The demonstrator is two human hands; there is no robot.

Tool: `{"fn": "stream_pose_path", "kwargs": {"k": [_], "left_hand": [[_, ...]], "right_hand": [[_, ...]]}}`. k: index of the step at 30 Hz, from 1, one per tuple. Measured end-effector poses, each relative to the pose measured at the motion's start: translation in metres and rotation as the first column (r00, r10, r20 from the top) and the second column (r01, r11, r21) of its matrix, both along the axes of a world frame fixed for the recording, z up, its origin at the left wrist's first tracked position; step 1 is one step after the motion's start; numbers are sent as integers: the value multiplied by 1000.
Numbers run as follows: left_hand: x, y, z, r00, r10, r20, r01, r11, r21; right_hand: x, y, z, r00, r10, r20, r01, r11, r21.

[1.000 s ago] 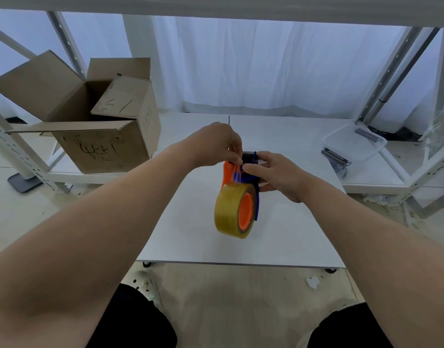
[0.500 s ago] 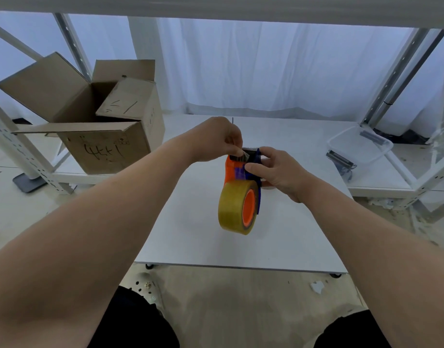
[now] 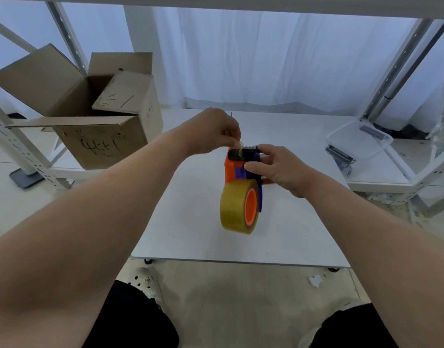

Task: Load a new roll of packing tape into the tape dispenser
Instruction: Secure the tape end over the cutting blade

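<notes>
Head view, centre of frame: pinches the clear tape end [image 3: 239, 149] in the left hand [image 3: 213, 131], just above the toothed edge. Grips the orange-and-blue plastic tape dispenser [image 3: 232, 169] in the right hand [image 3: 278, 169], held in mid-air, probably to steady the threading. Already seated on the hub below: the yellowish packing tape roll [image 3: 233, 207]. Underneath, a white tabletop [image 3: 191, 222]. Upper left, an open brown cardboard box [image 3: 103, 141]. Right, a clear plastic tub [image 3: 359, 139] on white shelving.
</notes>
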State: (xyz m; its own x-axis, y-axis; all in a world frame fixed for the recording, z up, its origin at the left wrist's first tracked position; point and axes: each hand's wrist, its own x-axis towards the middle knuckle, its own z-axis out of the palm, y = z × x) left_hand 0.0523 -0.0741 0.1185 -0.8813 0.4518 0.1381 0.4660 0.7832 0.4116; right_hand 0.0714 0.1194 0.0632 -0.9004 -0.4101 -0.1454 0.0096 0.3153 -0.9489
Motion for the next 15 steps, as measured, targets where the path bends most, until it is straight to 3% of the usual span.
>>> {"fn": "stream_pose_path", "kwargs": {"k": [13,15], "left_hand": [[-2,-7,9,995,97,3,-97,991,92],[-3,-6,4,995,92,41,-94,995,46]], "right_hand": [[-4,-5,-4,1000,0,-18,0,1000,13],[-4,-6,-10,1000,19,-4,-19,999,44]]}}
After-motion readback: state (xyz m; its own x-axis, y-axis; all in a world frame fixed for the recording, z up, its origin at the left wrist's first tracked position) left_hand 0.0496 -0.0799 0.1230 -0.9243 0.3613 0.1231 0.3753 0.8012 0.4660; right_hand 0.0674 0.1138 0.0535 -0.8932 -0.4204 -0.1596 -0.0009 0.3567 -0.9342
